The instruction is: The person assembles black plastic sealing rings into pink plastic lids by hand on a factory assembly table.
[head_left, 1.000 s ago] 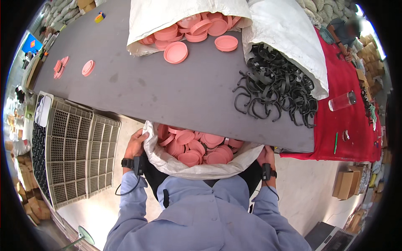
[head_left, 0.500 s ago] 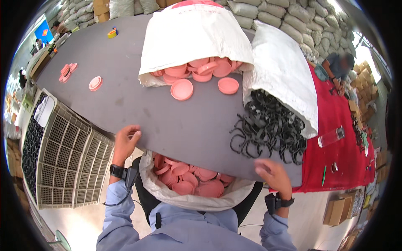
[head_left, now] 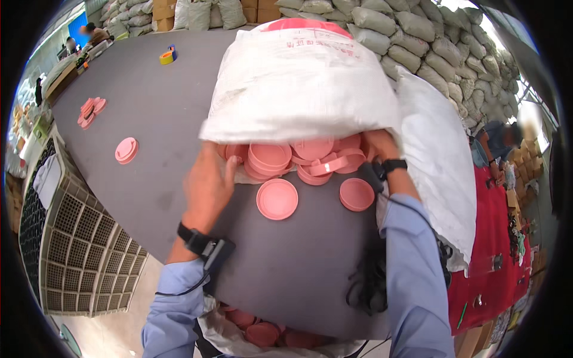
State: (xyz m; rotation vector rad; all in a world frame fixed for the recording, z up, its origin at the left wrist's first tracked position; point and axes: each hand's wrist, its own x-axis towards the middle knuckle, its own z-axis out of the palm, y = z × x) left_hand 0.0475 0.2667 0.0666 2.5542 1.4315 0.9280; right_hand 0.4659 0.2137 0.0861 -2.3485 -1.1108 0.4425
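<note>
A white woven sack (head_left: 298, 83) lies on the grey table with its mouth toward me. Round pink plastic lids (head_left: 270, 156) fill the opening, and two loose ones, a left lid (head_left: 277, 199) and a right lid (head_left: 357, 194), lie just in front of it. My left hand (head_left: 208, 188) grips the left corner of the sack's mouth, somewhat blurred, its thumb beside the lids. At the right corner my right hand (head_left: 381, 145) holds the sack's edge; its fingertips are partly hidden under the cloth.
A second white sack (head_left: 439, 161) lies to the right; black curved pieces (head_left: 369, 280) show partly behind my right arm. Below the table edge, an open sack (head_left: 224, 340) holds more pink lids. A plastic crate (head_left: 89, 238) stands left. Tape (head_left: 167, 58) lies farther back.
Both hands have moved forward from the table's near edge to the sack's mouth and taken hold of its corners. My view has shifted closer over the table.
</note>
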